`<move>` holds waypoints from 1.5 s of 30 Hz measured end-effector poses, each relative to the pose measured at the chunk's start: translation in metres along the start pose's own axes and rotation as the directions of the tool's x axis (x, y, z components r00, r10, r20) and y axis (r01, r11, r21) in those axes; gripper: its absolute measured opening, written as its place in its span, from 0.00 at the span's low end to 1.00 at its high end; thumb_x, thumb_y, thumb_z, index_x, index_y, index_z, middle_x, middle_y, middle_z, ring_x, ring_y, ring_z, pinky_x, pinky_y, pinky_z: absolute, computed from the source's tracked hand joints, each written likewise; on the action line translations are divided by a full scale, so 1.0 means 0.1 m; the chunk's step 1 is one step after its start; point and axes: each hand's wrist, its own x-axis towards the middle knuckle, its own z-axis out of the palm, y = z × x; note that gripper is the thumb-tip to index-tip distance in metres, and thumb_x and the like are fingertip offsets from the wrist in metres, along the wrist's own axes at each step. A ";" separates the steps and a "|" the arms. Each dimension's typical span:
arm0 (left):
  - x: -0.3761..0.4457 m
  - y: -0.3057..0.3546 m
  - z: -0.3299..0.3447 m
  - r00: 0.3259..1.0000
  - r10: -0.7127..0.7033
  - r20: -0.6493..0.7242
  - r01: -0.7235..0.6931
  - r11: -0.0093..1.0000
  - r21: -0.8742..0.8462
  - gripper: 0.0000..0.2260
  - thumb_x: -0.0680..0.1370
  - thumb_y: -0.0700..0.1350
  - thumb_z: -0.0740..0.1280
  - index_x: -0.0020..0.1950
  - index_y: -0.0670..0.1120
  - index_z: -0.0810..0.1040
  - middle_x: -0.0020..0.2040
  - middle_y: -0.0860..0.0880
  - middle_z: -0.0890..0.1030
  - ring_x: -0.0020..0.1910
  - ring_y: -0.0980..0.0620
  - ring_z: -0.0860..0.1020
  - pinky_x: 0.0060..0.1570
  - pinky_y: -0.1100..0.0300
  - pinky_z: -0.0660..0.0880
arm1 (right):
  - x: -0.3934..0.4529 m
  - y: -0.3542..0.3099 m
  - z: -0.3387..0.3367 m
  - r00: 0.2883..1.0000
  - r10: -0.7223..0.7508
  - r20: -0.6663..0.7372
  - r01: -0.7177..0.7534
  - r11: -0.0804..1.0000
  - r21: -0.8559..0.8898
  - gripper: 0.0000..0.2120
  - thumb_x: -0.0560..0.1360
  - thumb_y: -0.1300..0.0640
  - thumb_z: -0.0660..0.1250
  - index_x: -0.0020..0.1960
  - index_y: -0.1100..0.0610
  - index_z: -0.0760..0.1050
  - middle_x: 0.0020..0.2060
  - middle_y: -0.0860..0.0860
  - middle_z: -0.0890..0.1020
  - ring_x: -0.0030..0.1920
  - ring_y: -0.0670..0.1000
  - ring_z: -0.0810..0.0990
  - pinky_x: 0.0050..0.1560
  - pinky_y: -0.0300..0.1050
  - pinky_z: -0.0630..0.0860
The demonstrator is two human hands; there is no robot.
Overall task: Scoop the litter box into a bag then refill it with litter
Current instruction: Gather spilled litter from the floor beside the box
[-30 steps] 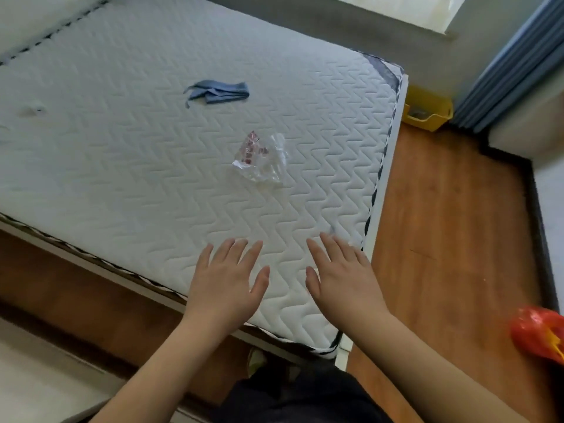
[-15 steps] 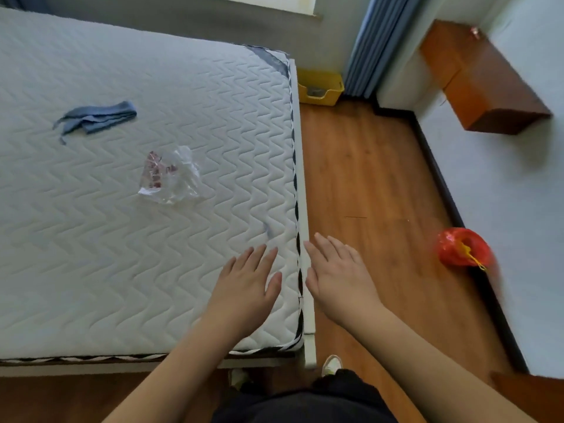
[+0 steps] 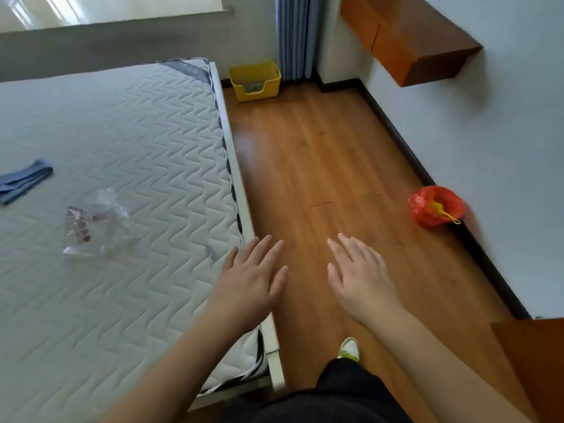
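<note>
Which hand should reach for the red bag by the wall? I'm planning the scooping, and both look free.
Right, probably. The right hand is open over the floor on the side of the red bag; the left hand, also open, is over the mattress edge, farther away.

Yellow litter box (image 3: 254,80) and red bag (image 3: 435,206) on wooden floor (image 3: 329,166); blue cloth (image 3: 23,180), clear wrapper (image 3: 94,224) on mattress (image 3: 122,141).

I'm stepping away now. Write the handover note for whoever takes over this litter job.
Left hand: open, holding nothing, above the mattress edge.
Right hand: open, holding nothing, above the wood floor.
Yellow litter box: on the floor in the far corner, by the curtain.
Red bag: on the floor against the right wall.
Done: nothing visible.
Left: scooping, bagging, refilling. No scoop or litter supply in view.
</note>
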 end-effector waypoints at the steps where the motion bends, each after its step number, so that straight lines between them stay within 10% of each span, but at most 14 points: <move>1: 0.13 0.17 0.01 1.000 0.002 -0.002 -0.002 1.000 0.000 0.34 0.74 0.65 0.32 0.79 0.59 0.49 0.80 0.56 0.51 0.79 0.55 0.46 0.77 0.51 0.45 | 0.04 0.19 -0.04 1.000 0.003 0.001 -0.003 1.000 0.009 0.25 0.81 0.44 0.43 0.78 0.46 0.49 0.77 0.46 0.52 0.77 0.47 0.48 0.75 0.48 0.45; 18: 1.74 2.20 0.12 0.998 0.041 0.047 -0.046 0.993 0.108 0.35 0.73 0.66 0.31 0.79 0.57 0.47 0.80 0.56 0.49 0.79 0.55 0.44 0.77 0.47 0.43 | 0.65 2.49 -0.69 0.999 0.045 0.001 -0.045 0.991 0.123 0.25 0.81 0.42 0.42 0.77 0.44 0.45 0.78 0.45 0.48 0.77 0.47 0.43 0.72 0.45 0.39; 36: 3.04 1.20 -0.12 0.995 0.102 -0.004 -0.099 0.976 0.194 0.30 0.79 0.65 0.40 0.80 0.56 0.51 0.80 0.54 0.54 0.79 0.52 0.47 0.75 0.43 0.45 | 2.45 1.88 -0.95 0.982 -0.179 -0.062 0.181 0.983 0.025 0.24 0.82 0.46 0.47 0.77 0.49 0.55 0.76 0.46 0.59 0.76 0.47 0.53 0.75 0.46 0.48; 45: 3.98 0.39 -0.64 0.990 0.121 -0.076 -0.107 0.980 0.166 0.26 0.81 0.58 0.47 0.76 0.51 0.64 0.74 0.50 0.69 0.75 0.46 0.64 0.70 0.46 0.66 | 3.62 1.34 -1.23 0.990 -0.135 -0.026 0.136 0.990 0.038 0.26 0.82 0.42 0.44 0.78 0.48 0.50 0.77 0.48 0.53 0.77 0.48 0.51 0.74 0.46 0.46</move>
